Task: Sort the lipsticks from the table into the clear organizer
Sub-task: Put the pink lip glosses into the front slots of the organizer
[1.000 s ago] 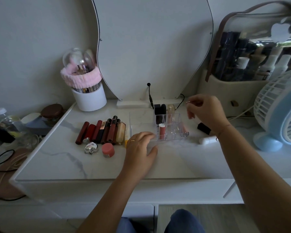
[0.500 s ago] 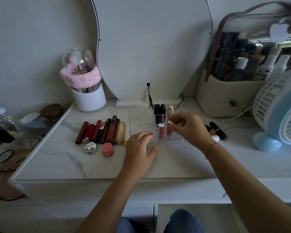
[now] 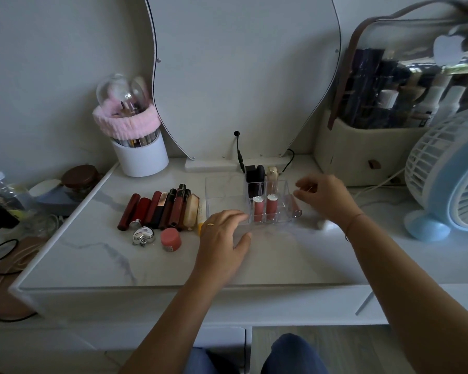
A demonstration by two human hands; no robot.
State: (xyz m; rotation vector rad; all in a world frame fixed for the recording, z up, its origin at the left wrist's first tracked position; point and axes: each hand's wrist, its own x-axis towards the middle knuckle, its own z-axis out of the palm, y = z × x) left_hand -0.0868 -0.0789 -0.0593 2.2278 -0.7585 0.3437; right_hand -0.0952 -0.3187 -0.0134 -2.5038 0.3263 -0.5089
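While touching the front edge of the organizer (image 3: 222, 190) with a flat left hand (image 3: 224, 236), held the right hand (image 3: 326, 197) loosely curled, empty, beside it; counted two pink lipsticks (image 3: 258, 209) upright inside.

The marbled worktop (image 3: 281, 260) carries a clear organizer (image 3: 224, 195). Left of it lie a row of lipsticks (image 3: 160, 209), a silver trinket (image 3: 143, 236) and a pink pot (image 3: 170, 239); behind-left, a white cup (image 3: 139, 157).

Left of the left hand (image 3: 223, 238) I counted about eight tubes in the row of lipsticks (image 3: 160, 209), one silver heart (image 3: 143, 236) and one pink pot (image 3: 170, 238). Between that hand and the right hand (image 3: 326, 197), in the clear organizer (image 3: 227, 195), stood two pink tubes (image 3: 257, 210), two black tubes (image 3: 254, 175) and one cream tube (image 3: 273, 174).
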